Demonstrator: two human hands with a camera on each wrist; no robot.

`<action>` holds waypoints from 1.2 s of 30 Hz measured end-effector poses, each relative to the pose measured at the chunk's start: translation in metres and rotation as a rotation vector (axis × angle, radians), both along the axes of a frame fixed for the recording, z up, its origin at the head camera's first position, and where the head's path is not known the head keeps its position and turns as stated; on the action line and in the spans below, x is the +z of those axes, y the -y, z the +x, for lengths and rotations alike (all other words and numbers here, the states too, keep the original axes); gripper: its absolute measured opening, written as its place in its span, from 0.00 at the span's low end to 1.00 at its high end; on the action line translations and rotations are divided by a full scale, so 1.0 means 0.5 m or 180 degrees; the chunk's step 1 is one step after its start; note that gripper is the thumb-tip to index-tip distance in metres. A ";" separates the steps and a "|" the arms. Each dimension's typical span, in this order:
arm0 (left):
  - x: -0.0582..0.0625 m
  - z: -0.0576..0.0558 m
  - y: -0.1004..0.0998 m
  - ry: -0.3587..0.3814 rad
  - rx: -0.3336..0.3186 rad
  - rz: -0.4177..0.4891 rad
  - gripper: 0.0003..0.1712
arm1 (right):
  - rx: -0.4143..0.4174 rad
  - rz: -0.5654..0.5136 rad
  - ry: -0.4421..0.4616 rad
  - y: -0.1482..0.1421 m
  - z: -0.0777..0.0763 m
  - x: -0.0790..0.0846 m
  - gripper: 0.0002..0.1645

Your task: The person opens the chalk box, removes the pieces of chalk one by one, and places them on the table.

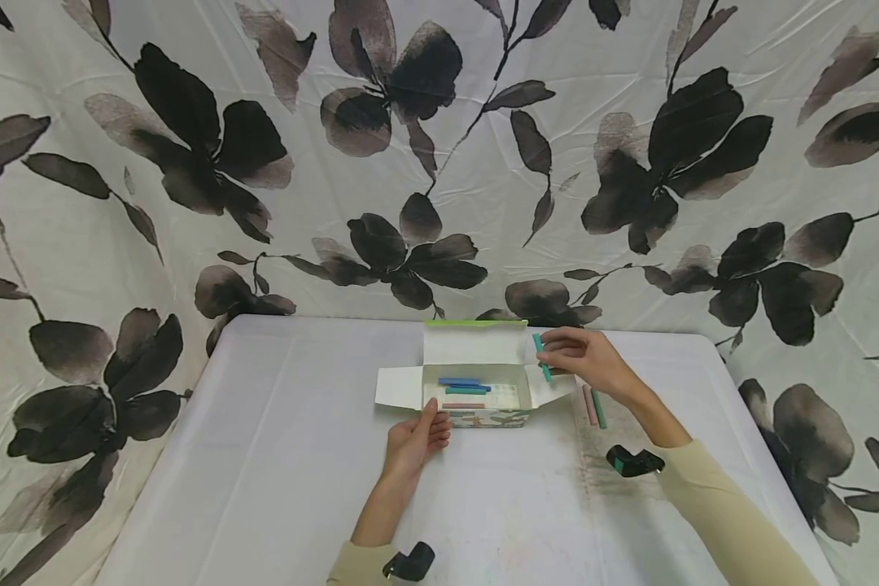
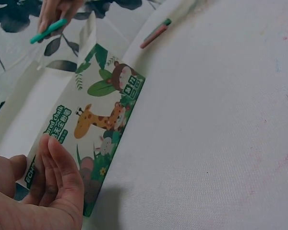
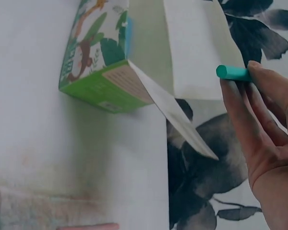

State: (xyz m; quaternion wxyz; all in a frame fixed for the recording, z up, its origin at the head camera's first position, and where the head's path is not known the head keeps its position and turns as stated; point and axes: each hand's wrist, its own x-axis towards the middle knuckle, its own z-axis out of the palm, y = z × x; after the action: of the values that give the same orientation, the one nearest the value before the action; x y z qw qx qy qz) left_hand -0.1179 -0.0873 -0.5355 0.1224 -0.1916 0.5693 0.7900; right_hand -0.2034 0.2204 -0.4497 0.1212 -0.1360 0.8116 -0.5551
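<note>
An open chalk box [image 1: 491, 419] with animal pictures stands on the table, its flaps spread outward. Blue sticks [image 1: 459, 382], a green stick [image 1: 465, 391] and a pink stick of chalk [image 1: 464, 405] lie inside it. My left hand [image 1: 416, 439] grips the box at its front left corner, thumb at the edge and fingers along the printed front [image 2: 98, 120]. Above the right side flap [image 1: 549, 384], my right hand [image 1: 589, 358] pinches a teal chalk stick [image 3: 234, 73] between thumb and fingers. That stick is apart from the box.
A pink chalk [image 1: 590, 405] and a green chalk [image 1: 599, 408] lie side by side on the white table [image 1: 278, 456], right of the box. Chalk smudges mark the cloth near them. A floral curtain [image 1: 498, 179] hangs behind the table's back edge.
</note>
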 end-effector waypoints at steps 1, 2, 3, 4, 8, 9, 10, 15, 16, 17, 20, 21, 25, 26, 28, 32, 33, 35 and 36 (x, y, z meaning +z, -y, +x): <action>0.000 0.000 0.000 0.0004 0.0002 -0.0001 0.33 | -0.0020 -0.0037 0.0028 -0.007 0.002 0.001 0.25; -0.001 0.000 0.000 0.0006 0.0005 -0.0001 0.34 | -0.0043 -0.0066 0.0052 -0.014 0.003 0.002 0.26; -0.002 0.000 -0.001 0.0010 0.0009 -0.0004 0.34 | -0.0073 -0.0075 0.0070 -0.021 0.005 0.003 0.27; -0.003 -0.001 -0.001 0.0010 0.0010 -0.0010 0.34 | -0.0096 -0.0093 0.0085 -0.028 0.007 0.003 0.27; -0.005 -0.001 -0.001 0.0008 0.0012 -0.0024 0.34 | -0.0274 -0.0094 0.0135 -0.052 0.017 0.002 0.29; -0.005 -0.001 0.000 0.0006 0.0009 -0.0029 0.34 | -0.0317 -0.0097 0.0146 -0.058 0.019 0.000 0.30; -0.005 -0.001 0.000 0.0001 0.0004 -0.0030 0.34 | -0.0351 -0.0113 0.0156 -0.063 0.022 -0.001 0.30; -0.006 -0.001 0.001 -0.0022 -0.0029 -0.0006 0.34 | -0.0487 -0.0172 0.0187 -0.091 0.035 -0.010 0.32; -0.005 -0.001 0.002 -0.0021 -0.0036 -0.0013 0.34 | -0.0506 -0.0175 0.0193 -0.097 0.038 -0.012 0.32; -0.005 0.000 0.002 -0.0016 -0.0041 -0.0017 0.34 | -0.0528 -0.0170 0.0193 -0.103 0.041 -0.014 0.32; -0.001 0.001 0.002 0.0002 -0.0042 -0.0037 0.34 | -0.0576 -0.0152 0.0189 -0.119 0.052 -0.021 0.32; 0.000 0.002 0.002 0.0010 -0.0038 -0.0040 0.34 | -0.0591 -0.0157 0.0187 -0.123 0.056 -0.024 0.32; -0.004 0.001 0.003 -0.0005 -0.0039 -0.0019 0.34 | -0.0647 -0.0143 0.0189 -0.142 0.071 -0.040 0.32; -0.005 0.000 0.003 -0.0004 -0.0041 -0.0007 0.34 | -0.0668 -0.0143 0.0199 -0.148 0.075 -0.044 0.32; -0.006 0.000 0.004 0.0005 -0.0046 0.0001 0.34 | -0.0720 -0.0112 0.0219 -0.158 0.084 -0.055 0.33; -0.005 0.000 0.004 0.0033 -0.0047 -0.0005 0.34 | -0.0843 0.0001 0.0240 -0.176 0.101 -0.078 0.34; -0.005 0.000 0.004 0.0036 -0.0046 -0.0014 0.34 | -0.0864 0.0048 0.0244 -0.180 0.104 -0.084 0.34; -0.005 0.000 0.003 0.0033 -0.0040 -0.0016 0.34 | -0.0914 0.0121 0.0266 -0.186 0.111 -0.096 0.35; -0.005 0.000 0.003 0.0030 -0.0038 -0.0014 0.34 | -0.0945 0.0148 0.0283 -0.190 0.113 -0.102 0.35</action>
State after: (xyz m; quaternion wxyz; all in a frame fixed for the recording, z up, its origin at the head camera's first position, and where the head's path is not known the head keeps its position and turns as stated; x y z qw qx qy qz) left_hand -0.1181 -0.0889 -0.5380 0.1294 -0.1922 0.5716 0.7871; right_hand -0.1468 0.3152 -0.5008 0.0767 0.0129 0.8292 -0.5535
